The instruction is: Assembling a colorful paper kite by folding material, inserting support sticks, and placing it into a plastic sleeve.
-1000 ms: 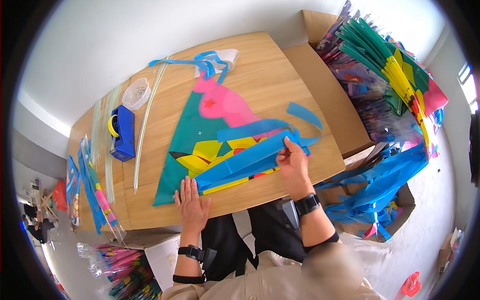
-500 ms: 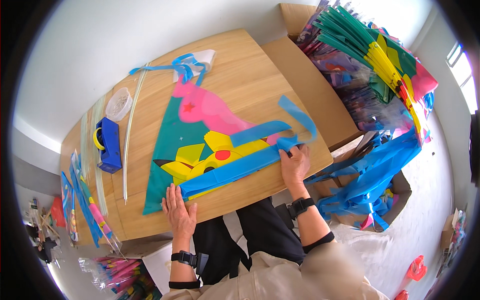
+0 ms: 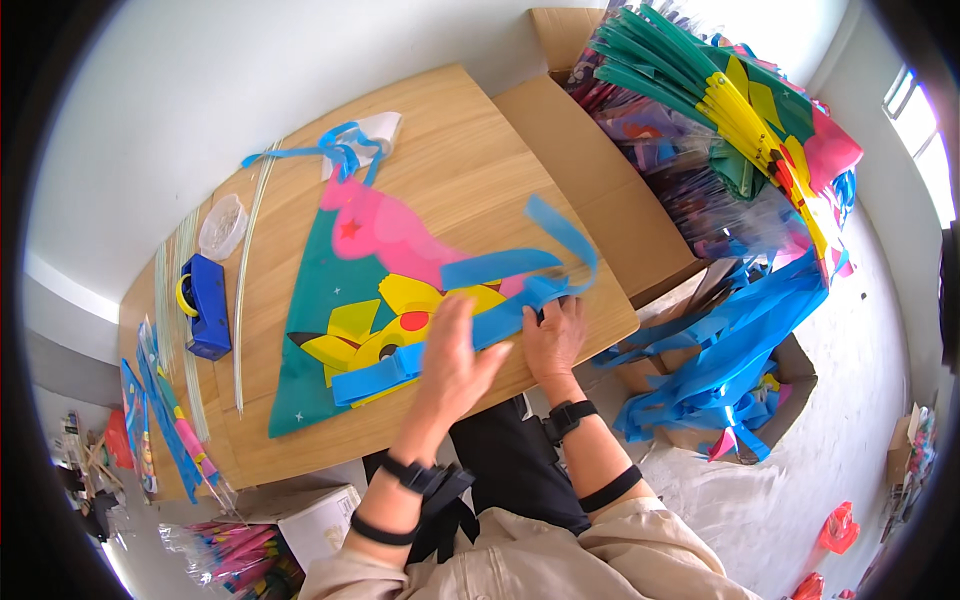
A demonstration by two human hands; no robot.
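Note:
A folded, triangular kite sheet (image 3: 330,270) lies on the wooden table, printed in green, pink and yellow with a cartoon figure. Across its near edge runs a flat folded blue ribbon (image 3: 385,375), whose loose tails (image 3: 500,266) curl up at the right. My right hand (image 3: 555,340) is closed on the ribbon's right end, its fingertips partly hidden. Above the middle of that ribbon is my left hand (image 3: 455,365), fingers extended and slightly blurred, holding nothing I can see. Whether it touches the ribbon I cannot tell.
A blue tape dispenser (image 3: 208,310), a clear plastic cup (image 3: 223,227) and thin pale rods (image 3: 247,280) lie at the table's left. Bundled green and yellow kites (image 3: 745,115) top a pile at the right. Below them, blue ribbons (image 3: 725,345) spill over a carton (image 3: 795,395).
My left hand has left the ribbon's left end and moved right, toward my right hand. My right hand stays at the ribbon's right end. The whole view has shifted slightly.

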